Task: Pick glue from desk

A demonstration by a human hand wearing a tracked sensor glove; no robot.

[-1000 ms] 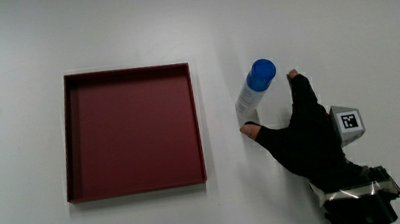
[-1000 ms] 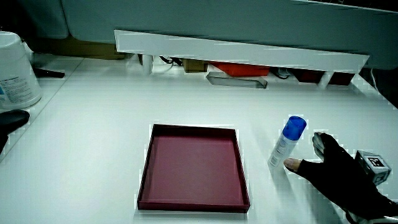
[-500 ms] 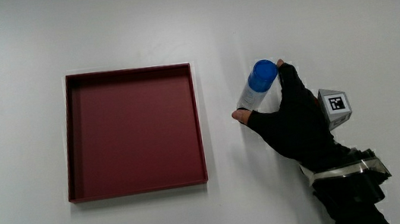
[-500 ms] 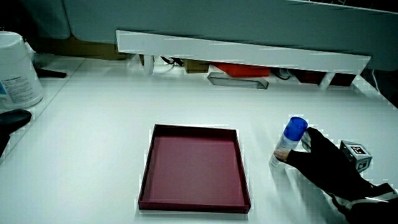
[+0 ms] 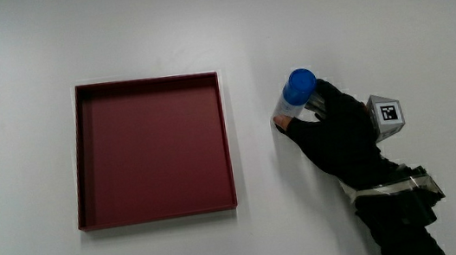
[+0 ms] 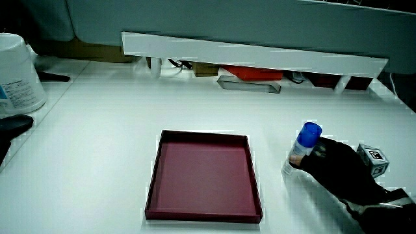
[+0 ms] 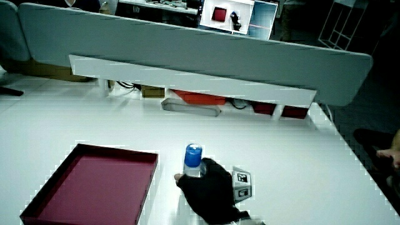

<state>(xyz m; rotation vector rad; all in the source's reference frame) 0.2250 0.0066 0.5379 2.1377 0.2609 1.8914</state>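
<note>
One glue stick point(image 5: 292, 98) stands on the white tabletop point(image 5: 372, 23), blue cap up, its pale body carrying a label whose print is too small to read, and the hands are on it right now: the black gloved hand point(image 5: 337, 127) is wrapped around the lower body, thumb tip showing bare at the side nearest the tray, fingers curled narrow around the tube. In a side view the glue stick point(image 6: 303, 144) stands upright with the hand point(image 6: 338, 170) closed around it just under the blue cap; in a side view from the other angle the glue stick point(image 7: 192, 161) shows its cap and a strip of white body above the hand point(image 7: 209, 186). The base looks to be at the tabletop, though I cannot tell whether it is touching or just clear of it. On the back of the glove sits the small cube point(image 5: 386, 114), its black-and-white square pattern facing up, with no letters on it. Beside the glue stick, apart from it, lies a shallow dark red square tray point(image 5: 150, 149), nothing in it. At the tabletop's edge in a side view stands a big white tub point(image 6: 18, 73) with a blue and white label, writing not legible. Farther from the person than the tray runs the low partition point(image 6: 253, 57), and above it in a side view a screen point(image 7: 228, 15) shows a small red shape.
</note>
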